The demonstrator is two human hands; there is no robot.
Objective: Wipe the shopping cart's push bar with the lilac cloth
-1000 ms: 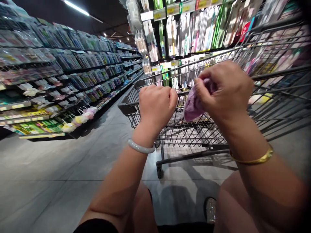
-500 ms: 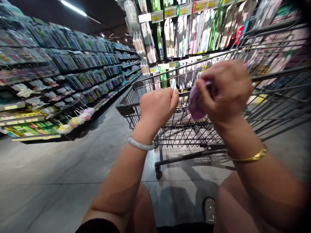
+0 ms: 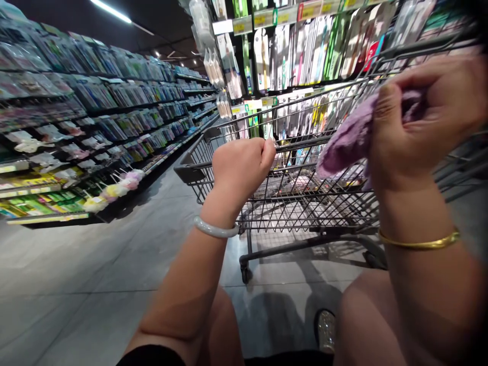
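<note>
A dark wire shopping cart (image 3: 305, 223) stands side-on in front of me. My left hand (image 3: 242, 165) is closed around the top side rail of its basket, toward the cart's left end. In my right hand (image 3: 430, 117) is a bunched purple cloth (image 3: 348, 134), gripped in a closed fist with one end hanging out to the left. That fist is raised in front of the cart's right part and hides some of the wires. The cloth's end overlaps the rail in view; whether it touches cannot be made out.
Behind the cart rises a rack of packaged toothbrushes (image 3: 282, 56). On the left, long shelves of hanging packages (image 3: 125, 96) run down the aisle, with pastel bath puffs (image 3: 114, 193) at their near end. A cart caster (image 3: 246, 274) rests on the grey floor (image 3: 114, 264).
My right hand has moved right and nearer, taking the purple cloth along the rail; more of the cloth shows. My left hand keeps its hold on the rail. The view has shifted slightly.
</note>
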